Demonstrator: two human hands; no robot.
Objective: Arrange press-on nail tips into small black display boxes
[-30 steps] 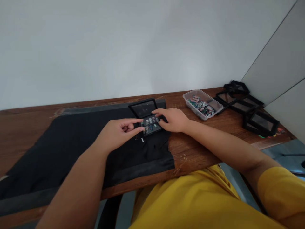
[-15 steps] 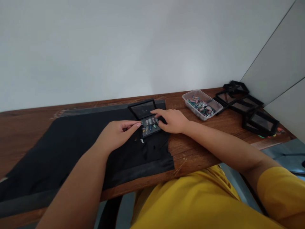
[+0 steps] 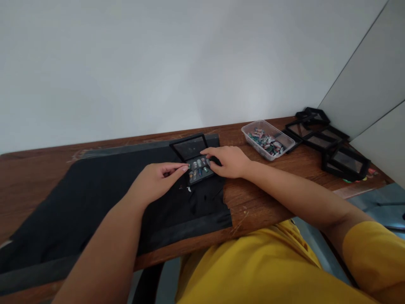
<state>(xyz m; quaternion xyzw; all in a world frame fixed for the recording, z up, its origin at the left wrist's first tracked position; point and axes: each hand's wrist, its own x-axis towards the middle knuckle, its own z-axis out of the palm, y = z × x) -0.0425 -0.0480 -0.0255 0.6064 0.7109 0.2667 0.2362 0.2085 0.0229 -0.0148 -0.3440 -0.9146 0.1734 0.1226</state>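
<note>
A small black hinged case (image 3: 196, 180) lies with its lid (image 3: 190, 147) raised on a black cloth. Several glossy press-on nails (image 3: 199, 163) sit in two rows inside it. My left hand (image 3: 156, 177) pinches thumb and forefinger together at the case's left edge, on a small shiny piece that looks like a press-on nail; the fingertips hide most of it. At the right side, my right hand (image 3: 229, 161) steadies the case. Its forefinger reaches to the lid's lower corner, and its thumb rests near the rightmost nails. The other right fingers are hidden.
A clear plastic tub (image 3: 262, 150) full of colourful wrapped-looking pieces stands on the wooden table (image 3: 265, 185), right of the cloth (image 3: 104, 185). Several black framed cases (image 3: 346, 162) are heaped farther right. White scraps (image 3: 189, 189) lie before the open case. A wall rises behind.
The left fingertips have shifted very slightly right and down at the case's left edge. My right hand keeps nearly the same place, and the case has hardly moved.
</note>
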